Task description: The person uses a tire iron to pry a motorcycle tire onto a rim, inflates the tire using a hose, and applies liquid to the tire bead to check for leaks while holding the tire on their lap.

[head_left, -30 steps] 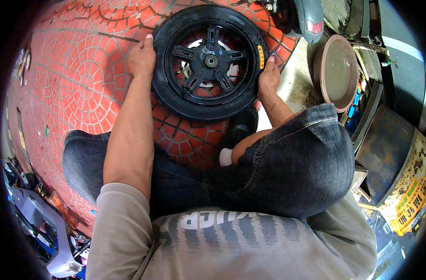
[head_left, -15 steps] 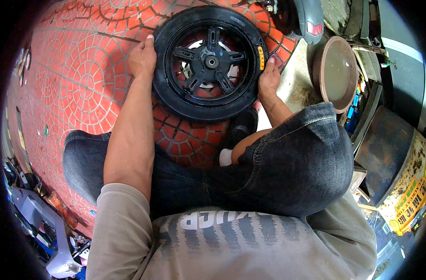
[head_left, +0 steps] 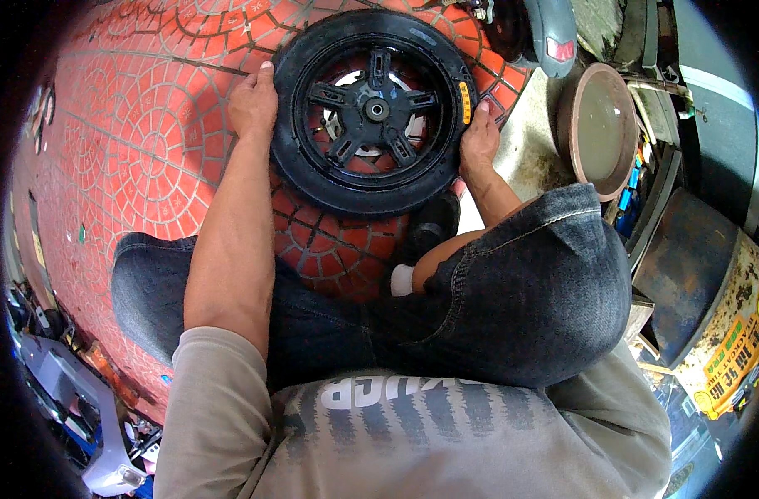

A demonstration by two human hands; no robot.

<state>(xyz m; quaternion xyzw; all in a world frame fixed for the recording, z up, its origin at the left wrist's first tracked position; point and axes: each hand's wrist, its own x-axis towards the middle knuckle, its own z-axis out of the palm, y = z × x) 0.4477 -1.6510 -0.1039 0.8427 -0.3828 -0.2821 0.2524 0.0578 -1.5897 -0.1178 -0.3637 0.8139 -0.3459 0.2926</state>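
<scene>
A black scooter wheel (head_left: 339,148) with its tyre (head_left: 330,190) on lies before me over the red tiled ground, its five-spoked face turned up toward me. A silvery brake disc (head_left: 333,127) shows between the spokes, and an orange label sits on the tyre's right side. My left hand (head_left: 254,101) grips the tyre's left edge, thumb on top and the fingers mostly hidden beneath. On the opposite edge, beside the label, my right hand (head_left: 479,141) holds the tyre the same way. Whether the wheel rests on the ground or is slightly raised, I cannot tell.
Right of the wheel stands a brown basin (head_left: 602,125) of murky water. A grey scooter's tail (head_left: 552,37) is at the top right. A rusty metal drum (head_left: 695,283) stands at the right, and scooter parts (head_left: 84,407) lie at the lower left.
</scene>
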